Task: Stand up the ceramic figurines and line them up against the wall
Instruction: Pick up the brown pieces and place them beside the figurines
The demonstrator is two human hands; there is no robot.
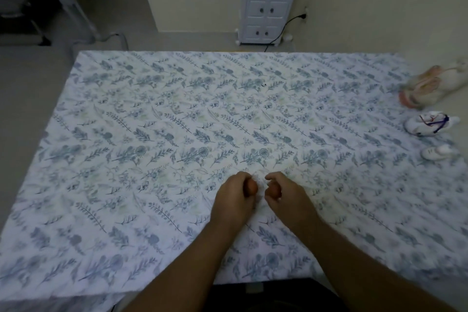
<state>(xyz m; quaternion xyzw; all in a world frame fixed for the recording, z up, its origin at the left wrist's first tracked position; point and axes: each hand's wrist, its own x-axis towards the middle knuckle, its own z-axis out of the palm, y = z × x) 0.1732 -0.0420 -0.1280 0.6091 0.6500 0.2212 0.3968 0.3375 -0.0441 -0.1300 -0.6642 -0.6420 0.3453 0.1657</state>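
The floral-clothed counter [177,121] meets the wall on your right, where three figurines [428,88] lie toppled, none upright. Your left hand [235,191] and right hand [281,191] each close a grip around a small orange-brown object [252,187], too blurred to identify.

left hand [234,191] grips orange figurine [252,187] | right hand [283,194] grips another [274,191] | floral cloth [152,134]
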